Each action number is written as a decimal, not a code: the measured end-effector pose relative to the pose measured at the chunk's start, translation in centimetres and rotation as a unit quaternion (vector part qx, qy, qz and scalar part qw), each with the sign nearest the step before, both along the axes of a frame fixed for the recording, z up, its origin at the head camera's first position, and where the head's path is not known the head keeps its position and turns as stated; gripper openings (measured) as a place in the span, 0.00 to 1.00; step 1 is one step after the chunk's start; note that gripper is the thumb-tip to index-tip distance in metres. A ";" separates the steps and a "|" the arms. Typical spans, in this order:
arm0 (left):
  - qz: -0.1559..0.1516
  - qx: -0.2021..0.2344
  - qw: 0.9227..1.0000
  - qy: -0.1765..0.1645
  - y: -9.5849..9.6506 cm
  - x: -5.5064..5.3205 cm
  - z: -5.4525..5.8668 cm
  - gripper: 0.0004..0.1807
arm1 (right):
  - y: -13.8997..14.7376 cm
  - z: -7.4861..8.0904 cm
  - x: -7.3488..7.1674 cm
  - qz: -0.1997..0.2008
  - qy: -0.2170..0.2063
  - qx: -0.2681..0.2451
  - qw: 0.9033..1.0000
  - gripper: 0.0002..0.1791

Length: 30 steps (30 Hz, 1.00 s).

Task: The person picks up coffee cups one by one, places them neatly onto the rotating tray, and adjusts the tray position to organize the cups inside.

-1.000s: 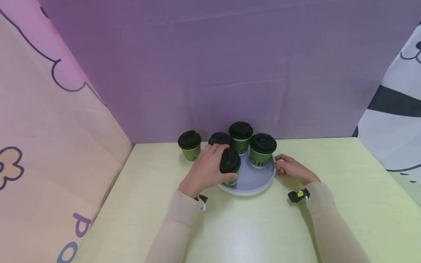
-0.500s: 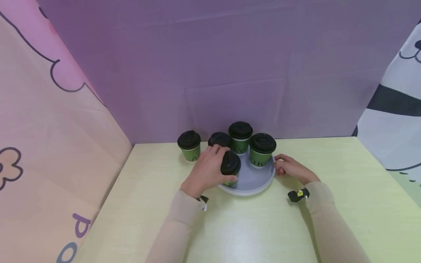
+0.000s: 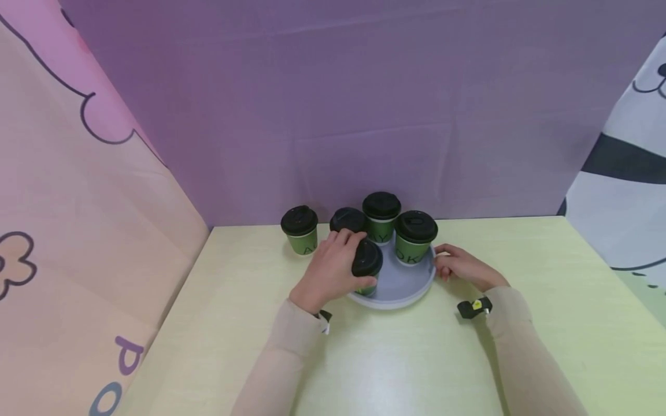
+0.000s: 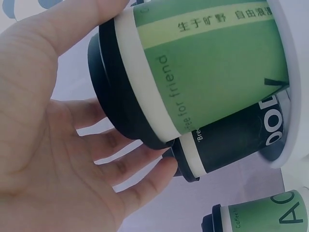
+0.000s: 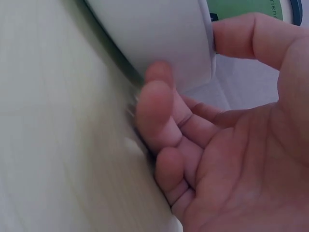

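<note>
A green paper cup with a black lid (image 3: 366, 260) stands at the near left of a round pale tray (image 3: 400, 284). My left hand (image 3: 333, 267) grips this cup from its left, thumb in front and fingers behind; the left wrist view shows the fingers along the lid (image 4: 113, 87). My right hand (image 3: 463, 267) holds the tray's right side. In the right wrist view its thumb is on the rim and curled fingers (image 5: 157, 108) are at the outer wall (image 5: 154, 38).
Also on the tray are a dark lidded cup (image 4: 231, 137), partly hidden by my left hand, and two green cups, one at the back (image 3: 381, 219) and one at the right (image 3: 414, 237). Another green cup (image 3: 300, 231) stands on the table (image 3: 250, 289), left of the tray. A purple backdrop (image 3: 333, 115) rises behind.
My left hand and the gripped cup have shifted slightly right and toward me on the tray. The right hand stays at the rim, and the other cups look unmoved.
</note>
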<state>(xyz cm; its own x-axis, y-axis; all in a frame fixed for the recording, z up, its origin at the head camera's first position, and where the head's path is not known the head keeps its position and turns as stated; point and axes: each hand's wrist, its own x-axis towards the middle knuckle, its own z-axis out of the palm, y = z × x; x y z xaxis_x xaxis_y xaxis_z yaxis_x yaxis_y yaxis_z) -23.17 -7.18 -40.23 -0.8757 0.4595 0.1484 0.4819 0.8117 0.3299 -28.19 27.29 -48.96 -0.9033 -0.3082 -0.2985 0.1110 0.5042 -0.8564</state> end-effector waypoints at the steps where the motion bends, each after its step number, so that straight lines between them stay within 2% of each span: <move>1: -0.001 0.000 1.000 0.001 0.0 0.0 0.0 0.51 | 0.1 0.0 0.0 0.004 -0.001 -0.002 1.000 0.29; 9: -0.014 0.011 1.000 0.004 -0.2 0.0 -0.1 0.48 | 0.8 -0.1 0.1 0.044 0.006 0.000 0.999 0.30; 20: -0.020 0.015 1.000 0.005 -0.7 -0.3 -0.3 0.43 | 1.1 0.2 0.4 0.092 -0.018 -0.018 0.995 0.30; 26: -0.012 0.022 1.000 -0.002 -1.0 -0.4 -0.1 0.44 | 0.9 0.2 0.4 0.088 -0.023 -0.011 0.996 0.33; 30: -0.005 0.035 0.999 -0.008 -1.3 -0.5 0.0 0.44 | 0.9 0.3 0.5 0.086 -0.011 0.005 0.996 0.32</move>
<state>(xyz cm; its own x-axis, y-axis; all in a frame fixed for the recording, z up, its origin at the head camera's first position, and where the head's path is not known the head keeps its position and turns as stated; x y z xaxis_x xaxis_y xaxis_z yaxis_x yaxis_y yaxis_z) -23.65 -8.51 -40.27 -0.8734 0.4576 0.1665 0.4843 0.7810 0.3943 -27.65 28.19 -48.71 -0.8313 -0.4543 -0.3203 0.0407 0.5250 -0.8501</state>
